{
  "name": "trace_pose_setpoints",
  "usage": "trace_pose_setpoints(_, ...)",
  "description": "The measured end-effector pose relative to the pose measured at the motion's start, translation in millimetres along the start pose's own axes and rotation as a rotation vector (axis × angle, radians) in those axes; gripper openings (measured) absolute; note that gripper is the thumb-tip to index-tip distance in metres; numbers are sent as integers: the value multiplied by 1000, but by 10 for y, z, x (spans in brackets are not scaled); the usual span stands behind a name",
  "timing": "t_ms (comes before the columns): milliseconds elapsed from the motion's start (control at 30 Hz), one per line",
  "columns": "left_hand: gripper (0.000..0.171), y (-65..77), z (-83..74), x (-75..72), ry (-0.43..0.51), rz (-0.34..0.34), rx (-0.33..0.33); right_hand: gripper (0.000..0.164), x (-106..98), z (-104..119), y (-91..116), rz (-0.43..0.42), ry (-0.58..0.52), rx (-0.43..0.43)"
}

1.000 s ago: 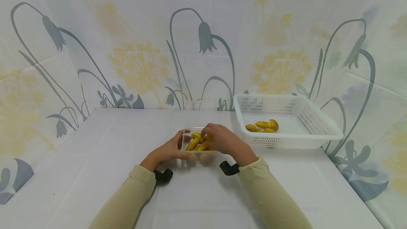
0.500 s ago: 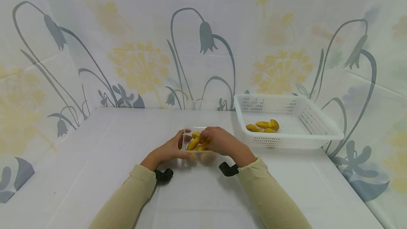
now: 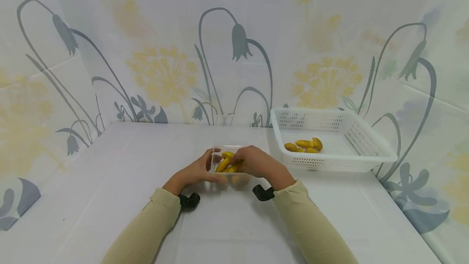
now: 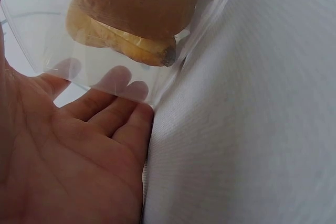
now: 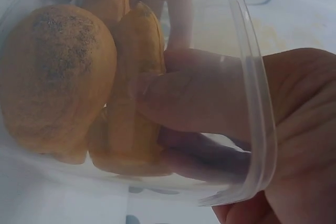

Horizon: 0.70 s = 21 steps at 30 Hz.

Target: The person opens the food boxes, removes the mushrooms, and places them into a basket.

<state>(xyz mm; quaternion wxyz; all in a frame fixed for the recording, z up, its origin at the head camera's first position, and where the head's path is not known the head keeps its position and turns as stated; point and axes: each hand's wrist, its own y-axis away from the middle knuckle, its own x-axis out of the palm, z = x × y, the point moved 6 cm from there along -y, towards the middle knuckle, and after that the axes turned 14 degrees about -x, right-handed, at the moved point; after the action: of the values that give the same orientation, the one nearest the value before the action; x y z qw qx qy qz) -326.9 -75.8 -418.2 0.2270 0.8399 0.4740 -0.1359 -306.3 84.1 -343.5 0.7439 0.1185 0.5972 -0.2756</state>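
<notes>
On the white table a clear plastic box (image 3: 218, 170) holds several yellow mushrooms (image 3: 222, 163). My left hand (image 3: 192, 172) grips the box's left side, thumb at the front and fingers round the back. In the left wrist view, its fingers (image 4: 100, 103) lie against the clear wall below the mushrooms. My right hand (image 3: 261, 163) reaches over the right rim into the box. Through the wall in the right wrist view, its thumb (image 5: 189, 95) presses on a long mushroom (image 5: 137, 93); a round mushroom cap (image 5: 58, 77) sits beside it. The other right fingertips are partly hidden.
A white perforated basket (image 3: 340, 158) stands at the back right with several yellow mushrooms (image 3: 309, 144) in its left part. A faint clear container (image 3: 224, 120) stands at the table's back edge. Flower-printed cloth (image 3: 168, 76) rises behind the table.
My right hand has dipped lower into the box, and its fingers have come down onto the mushrooms at the right. The left hand keeps its hold on the box.
</notes>
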Motion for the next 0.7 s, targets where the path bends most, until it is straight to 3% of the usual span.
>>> trace_pose_setpoints(333, 99, 12, -12, 9, 2, 8, -2, 20, -5, 54, 16, 48, 64, -72)
trace_pose_setpoints(700, 98, -2, -8, 6, 20, 20, 16, 26, -109, 18, 61, -42, -15, -53)
